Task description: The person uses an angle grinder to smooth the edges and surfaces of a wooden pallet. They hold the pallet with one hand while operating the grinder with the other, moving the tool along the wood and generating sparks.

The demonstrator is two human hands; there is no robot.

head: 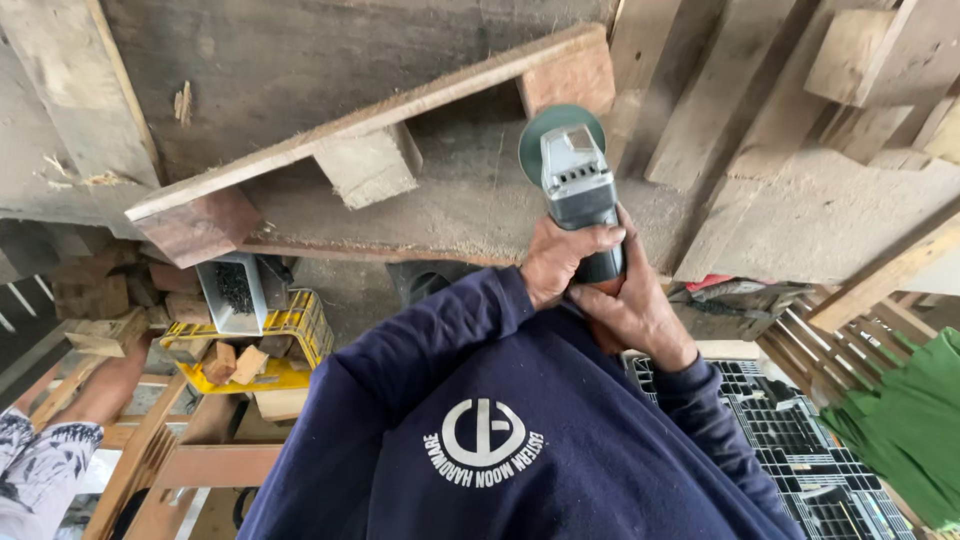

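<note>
Head view, angle grinder (578, 185) upright, left hand (560, 258) and right hand (630, 310) clamped together around its body.

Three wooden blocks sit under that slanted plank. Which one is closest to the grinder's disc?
The reddish block at the plank's right end, just above the grinder's green disc. The pale middle block and the reddish left block are farther away.

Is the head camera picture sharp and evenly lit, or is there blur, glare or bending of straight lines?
Head view: soft daylight, no glare; the angle grinder and both hands, left and right, look sharp; the wooden pallet and planks curve near the edges, a wide-lens distortion; the lower left corner is brighter.
</note>
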